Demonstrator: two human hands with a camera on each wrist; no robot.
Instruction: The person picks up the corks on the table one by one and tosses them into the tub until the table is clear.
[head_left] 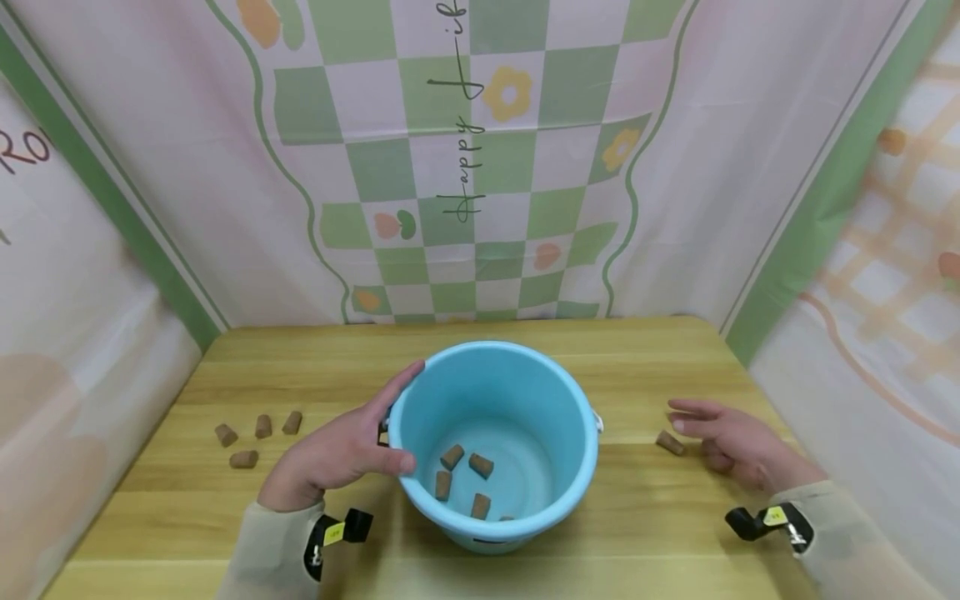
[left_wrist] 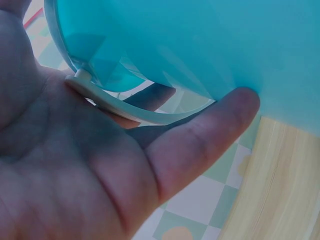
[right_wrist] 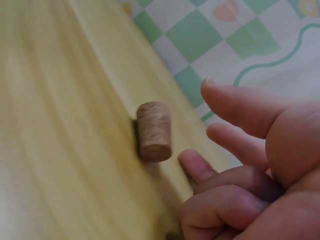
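Light blue plastic forms the bucket [head_left: 498, 400], which stands upright near the middle of the wooden table [head_left: 645, 542], its mouth facing up. The left hand [head_left: 337, 454] is at its left side, fingers spread wide, thumb and forefinger touching the rim; in the left wrist view one digit presses the outer wall beside the pale handle [left_wrist: 160, 119]. This placement is judged to keep the bucket from sliding or tipping.

One cork [head_left: 670, 442] lies on its side to the right, well apart from the bucket and just beside the right hand [head_left: 738, 446]. That hand's foremost fingers are extended, moderately apart, the others bent; nothing is seen in its grasp, and the cork appears clear of the fingers. Its low position is presumably for reaching the piece.

Inside the bucket, loose corks [head_left: 481, 465] lie on the floor toward the left and near part; four show plainly, a fifth only in part. A further four corks [head_left: 243, 459] sit scattered on the left, beyond the left hand's wrist, apparently as a separate group.
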